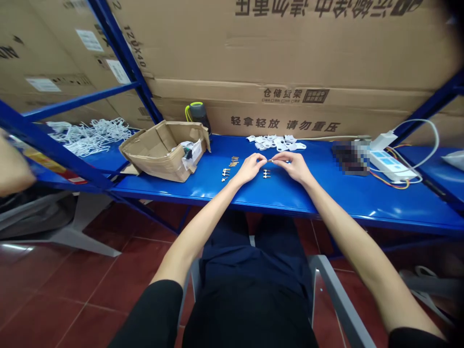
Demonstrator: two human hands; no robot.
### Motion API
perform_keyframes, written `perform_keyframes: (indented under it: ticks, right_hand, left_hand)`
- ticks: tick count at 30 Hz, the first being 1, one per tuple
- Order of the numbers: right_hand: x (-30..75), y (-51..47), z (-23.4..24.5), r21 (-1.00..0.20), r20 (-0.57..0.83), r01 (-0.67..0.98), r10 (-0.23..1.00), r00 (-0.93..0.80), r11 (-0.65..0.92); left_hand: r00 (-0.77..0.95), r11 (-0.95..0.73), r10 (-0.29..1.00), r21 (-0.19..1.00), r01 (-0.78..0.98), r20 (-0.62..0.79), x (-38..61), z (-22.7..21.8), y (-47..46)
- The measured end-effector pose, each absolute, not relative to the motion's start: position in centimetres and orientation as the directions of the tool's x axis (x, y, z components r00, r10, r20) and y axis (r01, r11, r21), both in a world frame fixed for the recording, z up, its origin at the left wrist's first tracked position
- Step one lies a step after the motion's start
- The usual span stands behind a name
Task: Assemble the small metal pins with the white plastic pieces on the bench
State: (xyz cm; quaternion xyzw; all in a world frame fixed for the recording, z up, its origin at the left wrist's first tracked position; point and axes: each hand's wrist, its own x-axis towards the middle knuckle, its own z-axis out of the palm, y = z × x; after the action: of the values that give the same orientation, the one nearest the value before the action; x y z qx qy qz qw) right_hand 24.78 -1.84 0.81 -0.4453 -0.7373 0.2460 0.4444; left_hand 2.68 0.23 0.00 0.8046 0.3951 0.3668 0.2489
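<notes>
My left hand [253,167] and my right hand [293,166] meet over the blue tabletop, fingertips pinched at either end of a small pin-like part [269,161]. It is too small to make out in detail. Just below it lie several similar small parts [267,174] with pale heads and thin dark pins. Beside my left hand is another group of small pale-headed parts [225,172], and above that a row of small brass-coloured pieces [234,161]. White plastic pieces [276,142] are heaped beyond my hands.
An open cardboard box [155,162] stands at the left, with a dark bottle [198,114] behind it. At the right are a white power strip [393,166] and cables. White straps [94,137] pile up far left, near another person's arm [12,166]. Large cartons [290,53] back the table.
</notes>
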Motion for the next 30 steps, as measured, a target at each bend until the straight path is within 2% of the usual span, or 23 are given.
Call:
perform_keyframes:
  ticks: [4, 13, 19, 30]
  right_hand:
    - [25.01, -1.66, 0.53, -0.776, 0.448, 0.391, 0.868, -0.213, 0.496]
    - [24.71, -1.81, 0.16, -0.748, 0.501, 0.388, 0.842, -0.202, 0.538]
    - [24.98, -1.79, -0.12, -0.677, 0.540, 0.446, 0.807, -0.238, 0.585]
    - [25.18, -1.97, -0.07, -0.544, 0.519, 0.596, 0.795, -0.314, 0.590]
  left_hand:
    - [0.413, -0.526, 0.835, 0.744, 0.411, 0.362, 2.70, -0.07, 0.31]
    - [0.423, -0.504, 0.840, 0.780, 0.372, 0.341, 2.72, -0.40, 0.33]
    - [0.452, -0.471, 0.844, 0.804, 0.363, 0.290, 2.61, -0.58, 0.54]
    - [0.487, -0.444, 0.844, 0.802, 0.401, 0.224, 2.41, -0.09, 0.43]
